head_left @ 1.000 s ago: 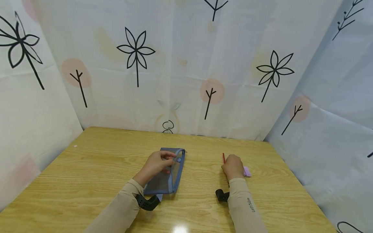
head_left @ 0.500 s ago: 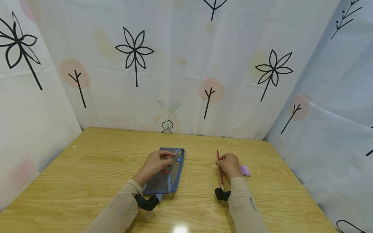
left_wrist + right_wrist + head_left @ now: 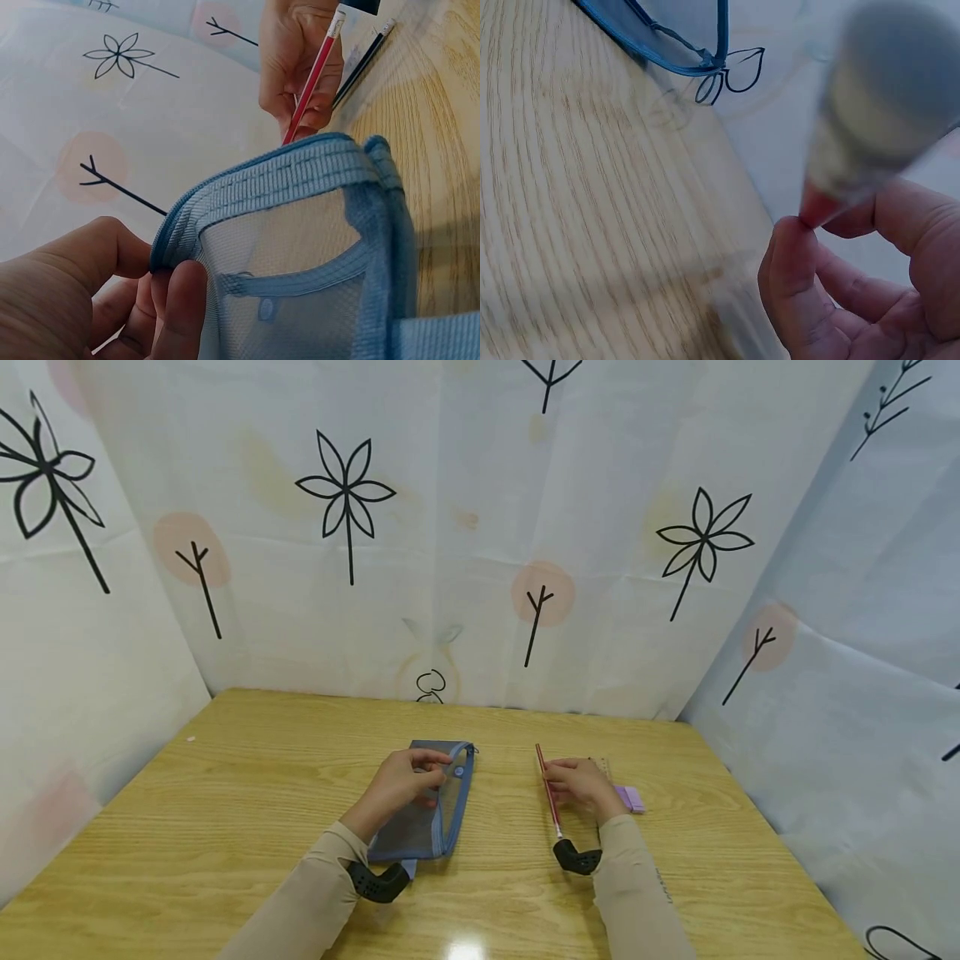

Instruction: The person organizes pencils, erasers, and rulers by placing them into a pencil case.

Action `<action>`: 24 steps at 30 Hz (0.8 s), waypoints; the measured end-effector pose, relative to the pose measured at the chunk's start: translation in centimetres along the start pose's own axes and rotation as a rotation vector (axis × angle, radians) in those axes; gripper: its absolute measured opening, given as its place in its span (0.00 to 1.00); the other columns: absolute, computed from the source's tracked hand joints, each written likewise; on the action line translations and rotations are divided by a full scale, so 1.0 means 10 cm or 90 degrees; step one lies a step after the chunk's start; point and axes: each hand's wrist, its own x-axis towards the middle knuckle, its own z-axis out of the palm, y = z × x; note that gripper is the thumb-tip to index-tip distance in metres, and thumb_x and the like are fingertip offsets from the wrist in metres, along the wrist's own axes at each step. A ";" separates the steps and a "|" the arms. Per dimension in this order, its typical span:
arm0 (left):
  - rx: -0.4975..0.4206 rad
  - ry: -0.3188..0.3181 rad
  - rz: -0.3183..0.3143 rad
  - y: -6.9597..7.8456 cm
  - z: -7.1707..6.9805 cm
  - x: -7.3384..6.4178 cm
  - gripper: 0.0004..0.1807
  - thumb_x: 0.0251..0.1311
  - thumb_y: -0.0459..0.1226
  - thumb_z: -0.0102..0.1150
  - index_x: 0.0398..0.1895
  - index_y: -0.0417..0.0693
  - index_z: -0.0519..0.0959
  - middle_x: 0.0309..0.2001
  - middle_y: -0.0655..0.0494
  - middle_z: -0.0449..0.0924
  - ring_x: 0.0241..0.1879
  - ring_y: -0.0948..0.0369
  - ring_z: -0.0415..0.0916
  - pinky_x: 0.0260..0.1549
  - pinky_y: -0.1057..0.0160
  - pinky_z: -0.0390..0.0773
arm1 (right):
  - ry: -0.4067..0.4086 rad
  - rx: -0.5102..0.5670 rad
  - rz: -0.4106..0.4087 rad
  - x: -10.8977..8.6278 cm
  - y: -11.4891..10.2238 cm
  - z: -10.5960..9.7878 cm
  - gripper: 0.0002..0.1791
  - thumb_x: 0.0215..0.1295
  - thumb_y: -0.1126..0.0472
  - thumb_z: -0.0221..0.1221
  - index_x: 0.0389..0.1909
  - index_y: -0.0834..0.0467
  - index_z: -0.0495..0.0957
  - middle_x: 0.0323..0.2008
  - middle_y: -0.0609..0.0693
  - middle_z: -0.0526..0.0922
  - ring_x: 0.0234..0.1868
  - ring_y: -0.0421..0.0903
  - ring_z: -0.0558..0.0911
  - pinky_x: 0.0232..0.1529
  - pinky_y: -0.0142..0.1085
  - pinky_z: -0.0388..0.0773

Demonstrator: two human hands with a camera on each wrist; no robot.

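My left hand (image 3: 396, 789) pinches the open rim of a blue mesh pencil case (image 3: 408, 835). In the left wrist view, thumb and fingers grip the zipper edge (image 3: 247, 176), and the mouth gapes. To the right, my right hand (image 3: 588, 787) pinches a red pencil (image 3: 551, 802), held tilted above the table. Its white eraser end (image 3: 337, 24) points back toward the wrist and looms blurred in the right wrist view. The pencil is apart from the case. Its far tip is hidden behind the case rim in the left wrist view.
A purple block-like item (image 3: 632, 799) lies just right of my right hand. Partly hidden beneath that hand is a ruler-like strip (image 3: 603, 766). A dark pencil (image 3: 364, 64) lies on the wooden table (image 3: 300, 735). Patterned cloth (image 3: 450, 527) hangs around the back and sides.
My right hand has lifted the red pencil and moved it left, toward the case. The ruler-like strip has come into view behind it. The left hand stays on the case.
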 end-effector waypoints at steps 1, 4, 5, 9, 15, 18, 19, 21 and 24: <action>0.000 0.000 0.001 0.00 0.00 0.00 0.15 0.61 0.32 0.61 0.52 0.43 0.83 0.38 0.50 0.77 0.38 0.56 0.81 0.28 0.58 0.86 | -0.019 0.014 0.001 0.00 0.00 0.00 0.24 0.70 0.67 0.53 0.63 0.76 0.67 0.37 0.55 0.83 0.31 0.38 0.81 0.31 0.30 0.82; 0.002 -0.002 0.003 0.00 0.00 0.00 0.16 0.61 0.31 0.61 0.53 0.42 0.82 0.37 0.50 0.76 0.38 0.56 0.81 0.28 0.58 0.86 | -0.061 0.048 0.006 0.01 0.02 0.01 0.25 0.72 0.67 0.52 0.65 0.76 0.64 0.35 0.50 0.81 0.30 0.37 0.80 0.31 0.29 0.80; 0.001 -0.002 0.003 0.00 0.00 0.00 0.16 0.61 0.31 0.61 0.53 0.42 0.82 0.37 0.50 0.76 0.38 0.56 0.81 0.27 0.58 0.86 | -0.067 0.055 0.008 0.02 0.03 0.01 0.25 0.73 0.66 0.51 0.65 0.76 0.64 0.35 0.50 0.81 0.30 0.37 0.80 0.31 0.30 0.79; 0.000 -0.002 0.003 0.00 0.00 0.00 0.17 0.61 0.31 0.60 0.54 0.42 0.82 0.36 0.50 0.75 0.38 0.56 0.81 0.27 0.58 0.86 | -0.068 0.066 0.007 0.04 0.05 0.04 0.25 0.73 0.66 0.51 0.66 0.76 0.63 0.39 0.52 0.80 0.34 0.38 0.80 0.34 0.29 0.80; 0.004 -0.002 0.002 0.00 0.00 0.00 0.16 0.61 0.31 0.61 0.53 0.42 0.82 0.36 0.50 0.75 0.38 0.56 0.81 0.27 0.58 0.86 | -0.054 0.072 0.026 0.06 0.08 0.07 0.25 0.72 0.68 0.51 0.66 0.74 0.64 0.42 0.56 0.80 0.36 0.41 0.82 0.37 0.31 0.83; 0.003 -0.002 0.003 0.00 0.00 0.00 0.16 0.61 0.31 0.61 0.53 0.42 0.82 0.36 0.50 0.76 0.38 0.56 0.81 0.27 0.58 0.86 | -0.057 0.079 0.033 0.07 0.09 0.07 0.26 0.72 0.67 0.51 0.67 0.73 0.64 0.42 0.56 0.80 0.36 0.42 0.82 0.37 0.31 0.84; 0.003 -0.002 0.004 0.01 0.00 0.00 0.17 0.61 0.31 0.61 0.53 0.42 0.82 0.36 0.50 0.76 0.38 0.56 0.81 0.27 0.58 0.86 | -0.056 0.083 0.035 0.07 0.09 0.08 0.26 0.72 0.67 0.51 0.67 0.73 0.64 0.42 0.55 0.81 0.36 0.42 0.82 0.37 0.30 0.84; 0.004 -0.002 0.006 0.01 0.00 -0.01 0.17 0.61 0.31 0.61 0.53 0.42 0.82 0.35 0.50 0.76 0.38 0.57 0.81 0.27 0.58 0.86 | -0.061 0.089 0.034 0.07 0.08 0.08 0.26 0.72 0.67 0.51 0.67 0.73 0.64 0.42 0.55 0.81 0.37 0.41 0.82 0.37 0.30 0.84; 0.008 -0.002 0.008 0.02 0.00 -0.01 0.17 0.61 0.31 0.60 0.53 0.42 0.82 0.35 0.51 0.76 0.37 0.58 0.81 0.27 0.59 0.86 | -0.066 0.100 0.035 0.06 0.07 0.10 0.26 0.72 0.67 0.52 0.67 0.73 0.64 0.41 0.55 0.82 0.36 0.41 0.82 0.36 0.29 0.84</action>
